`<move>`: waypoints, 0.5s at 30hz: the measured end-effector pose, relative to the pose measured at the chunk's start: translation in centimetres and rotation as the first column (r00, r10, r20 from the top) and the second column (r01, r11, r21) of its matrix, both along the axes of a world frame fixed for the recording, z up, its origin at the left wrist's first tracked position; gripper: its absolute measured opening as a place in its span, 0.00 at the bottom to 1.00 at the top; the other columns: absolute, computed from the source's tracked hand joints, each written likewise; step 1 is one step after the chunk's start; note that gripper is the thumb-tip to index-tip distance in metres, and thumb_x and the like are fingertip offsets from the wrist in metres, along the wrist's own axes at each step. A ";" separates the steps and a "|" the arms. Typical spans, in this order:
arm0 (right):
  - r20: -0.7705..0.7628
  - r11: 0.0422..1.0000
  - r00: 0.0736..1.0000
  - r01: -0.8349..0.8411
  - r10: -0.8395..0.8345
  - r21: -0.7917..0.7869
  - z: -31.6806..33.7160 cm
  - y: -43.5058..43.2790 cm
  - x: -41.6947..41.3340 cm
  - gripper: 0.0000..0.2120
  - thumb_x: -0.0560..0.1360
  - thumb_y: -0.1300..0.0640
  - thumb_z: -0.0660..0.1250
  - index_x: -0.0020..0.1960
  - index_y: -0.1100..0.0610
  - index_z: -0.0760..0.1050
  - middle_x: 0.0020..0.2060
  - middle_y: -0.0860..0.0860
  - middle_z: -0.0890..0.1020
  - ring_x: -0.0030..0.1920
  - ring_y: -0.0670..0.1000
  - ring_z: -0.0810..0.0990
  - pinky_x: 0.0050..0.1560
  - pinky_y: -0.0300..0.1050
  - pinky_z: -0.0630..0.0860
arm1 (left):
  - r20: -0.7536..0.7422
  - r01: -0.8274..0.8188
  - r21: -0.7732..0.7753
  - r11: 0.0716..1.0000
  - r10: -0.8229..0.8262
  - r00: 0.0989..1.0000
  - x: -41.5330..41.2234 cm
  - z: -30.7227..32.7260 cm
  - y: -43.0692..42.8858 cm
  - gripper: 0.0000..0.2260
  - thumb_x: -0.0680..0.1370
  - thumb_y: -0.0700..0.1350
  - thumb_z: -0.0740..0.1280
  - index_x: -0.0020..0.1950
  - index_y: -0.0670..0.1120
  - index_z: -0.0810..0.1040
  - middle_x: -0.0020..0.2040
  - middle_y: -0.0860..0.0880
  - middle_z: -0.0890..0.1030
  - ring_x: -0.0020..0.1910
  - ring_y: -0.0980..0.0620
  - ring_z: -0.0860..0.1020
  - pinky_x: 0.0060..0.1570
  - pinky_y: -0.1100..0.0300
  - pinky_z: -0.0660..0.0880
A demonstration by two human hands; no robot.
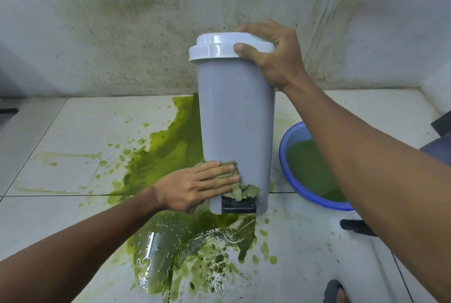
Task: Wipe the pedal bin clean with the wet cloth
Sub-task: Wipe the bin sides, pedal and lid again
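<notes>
A tall grey pedal bin [234,117] with a pale lid [219,46] stands upright on the tiled floor near the wall, its black pedal [239,206] facing me. My right hand [271,53] grips the lid's right edge, thumb on the front rim. My left hand [197,185] presses a green-stained wet cloth [244,190] with straight fingers against the bin's lower front, just above the pedal. Part of the cloth is hidden under my fingers.
Green liquid is spilled in puddles [170,146] on the white tiles left of and in front of the bin. A blue basin [290,175] of green water sits to the right. A stained wall [146,34] rises behind. Dark footwear [334,290] shows at bottom right.
</notes>
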State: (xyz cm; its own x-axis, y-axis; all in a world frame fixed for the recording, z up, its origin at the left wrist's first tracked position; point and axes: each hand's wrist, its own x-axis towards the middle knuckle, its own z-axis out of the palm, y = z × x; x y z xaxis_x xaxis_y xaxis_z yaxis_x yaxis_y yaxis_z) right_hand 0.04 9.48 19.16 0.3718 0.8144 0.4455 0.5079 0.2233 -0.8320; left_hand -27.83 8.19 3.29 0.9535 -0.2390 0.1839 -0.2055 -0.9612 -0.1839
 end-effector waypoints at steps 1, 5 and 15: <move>-0.005 1.000 1.000 0.003 -0.003 -0.001 0.0 0.0 -0.1 0.17 0.65 0.44 0.76 0.52 0.47 0.85 0.49 0.43 0.84 0.53 0.46 0.82 0.59 0.47 0.78 | 0.000 0.017 -0.003 1.000 -0.017 1.000 0.3 0.3 0.4 0.24 0.82 0.43 0.55 0.78 0.39 0.62 0.79 0.41 0.63 0.80 0.41 0.60 0.80 0.45 0.55; -0.008 1.000 1.000 0.012 -0.012 0.001 0.1 0.3 -0.1 0.15 0.65 0.44 0.76 0.51 0.44 0.84 0.48 0.44 0.83 0.52 0.46 0.82 0.58 0.47 0.78 | 0.101 -0.066 -0.137 0.988 0.081 0.992 4.2 3.6 0.9 0.21 0.83 0.39 0.55 0.74 0.34 0.70 0.76 0.37 0.68 0.78 0.36 0.63 0.78 0.41 0.58; 0.017 1.000 1.000 0.008 -0.008 0.010 -0.2 0.1 0.3 0.16 0.67 0.44 0.75 0.53 0.47 0.84 0.46 0.40 0.81 0.49 0.42 0.80 0.53 0.38 0.76 | 0.405 -0.312 -0.393 0.865 0.467 0.786 9.5 6.3 -2.0 0.20 0.81 0.40 0.63 0.71 0.34 0.74 0.75 0.38 0.71 0.78 0.37 0.64 0.77 0.39 0.60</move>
State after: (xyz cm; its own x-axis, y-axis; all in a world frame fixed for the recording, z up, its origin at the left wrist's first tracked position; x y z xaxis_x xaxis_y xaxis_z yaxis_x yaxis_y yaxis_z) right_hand 0.31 9.62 18.99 0.3706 0.8070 0.4597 0.5236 0.2272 -0.8211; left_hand -18.34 6.21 9.62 0.7259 0.2723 0.6315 0.2362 -0.9611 0.1429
